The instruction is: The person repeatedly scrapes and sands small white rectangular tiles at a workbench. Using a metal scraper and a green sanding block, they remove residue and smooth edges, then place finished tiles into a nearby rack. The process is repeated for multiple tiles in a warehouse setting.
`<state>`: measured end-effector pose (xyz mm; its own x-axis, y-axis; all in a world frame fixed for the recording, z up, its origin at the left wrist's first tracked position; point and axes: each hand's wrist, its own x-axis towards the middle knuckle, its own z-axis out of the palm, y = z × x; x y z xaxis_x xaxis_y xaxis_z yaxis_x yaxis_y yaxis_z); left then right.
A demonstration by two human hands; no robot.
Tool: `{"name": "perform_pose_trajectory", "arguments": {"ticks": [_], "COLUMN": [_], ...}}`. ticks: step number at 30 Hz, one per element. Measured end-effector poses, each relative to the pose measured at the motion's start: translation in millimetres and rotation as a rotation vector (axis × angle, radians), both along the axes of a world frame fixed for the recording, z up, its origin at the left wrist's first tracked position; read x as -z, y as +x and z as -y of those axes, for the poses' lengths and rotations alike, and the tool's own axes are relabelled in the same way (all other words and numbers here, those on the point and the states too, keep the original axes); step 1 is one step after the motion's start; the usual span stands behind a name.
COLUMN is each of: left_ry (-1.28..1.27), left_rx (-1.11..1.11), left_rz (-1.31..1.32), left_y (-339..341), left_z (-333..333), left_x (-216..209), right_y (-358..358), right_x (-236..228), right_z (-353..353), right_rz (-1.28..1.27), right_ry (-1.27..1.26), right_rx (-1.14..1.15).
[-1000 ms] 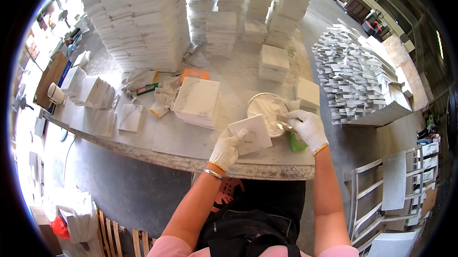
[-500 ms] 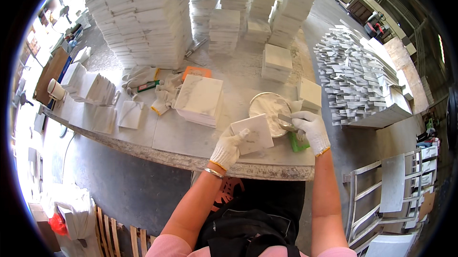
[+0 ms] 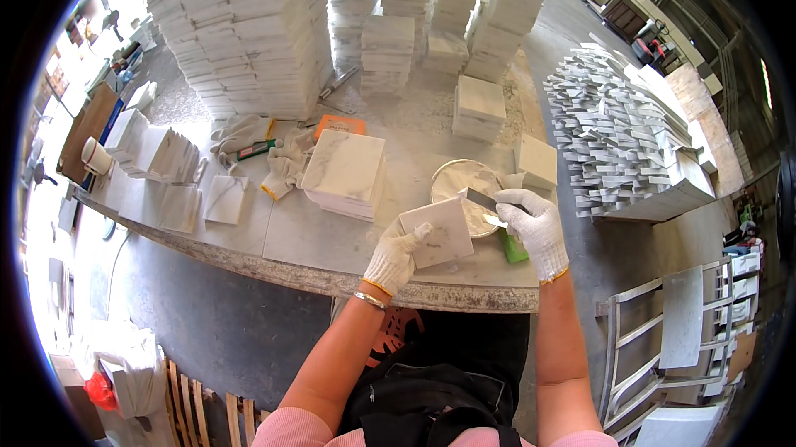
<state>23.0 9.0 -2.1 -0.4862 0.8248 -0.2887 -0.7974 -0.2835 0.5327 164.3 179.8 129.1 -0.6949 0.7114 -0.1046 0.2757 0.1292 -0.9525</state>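
Note:
My left hand (image 3: 396, 256), in a white knitted glove, grips a square white marble tile (image 3: 439, 235) by its left edge, with the thumb on top. The tile is tilted above the bench's front edge. In my gloved right hand (image 3: 535, 227) is a putty knife (image 3: 481, 200), its grey blade pointing left near the tile's upper right corner. A second light, flat strip (image 3: 495, 221) shows below that blade; I cannot tell whether it is another tool. Behind the tile sits a round tub of whitish paste (image 3: 456, 175), partly covered. A green object (image 3: 515, 248) lies under my right hand.
Left of the tub stands a short tile stack (image 3: 344, 165). Loose gloves (image 3: 290, 161), an orange box (image 3: 340, 125) and a green-and-black tool (image 3: 257, 149) lie beyond it. Tall tile stacks (image 3: 249, 32) line the bench's back. At right are piled tiles (image 3: 609, 132) and a metal rack (image 3: 663, 347).
My right hand has turned and shifted slightly, bringing the putty knife's blade up and left from over the paste toward the tile's corner. The left hand and tile have barely moved.

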Motion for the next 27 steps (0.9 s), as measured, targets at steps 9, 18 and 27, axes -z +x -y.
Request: {"name": "perform_pose_trajectory", "arguments": {"ticks": [9, 18, 27], "left_ry": [0.031, -0.081, -0.273], "left_rx": [0.015, -0.016, 0.019], "left_rz": [0.001, -0.008, -0.388], "left_y": [1.2, -0.2, -13.7], "left_z": [1.6, -5.5, -21.2], "left_x": [-7.0, -9.3, -69.5], "right_y": [5.1, 24.9, 53.8], "right_x": [9.8, 23.8, 25.0], "right_z": [-5.0, -4.5, 7.3], "right_rz": [0.049, 0.217, 0.099], "right_ry": [0.418, 0.908, 0.826], "right_rx": [-0.003, 0.058, 0.159]}}
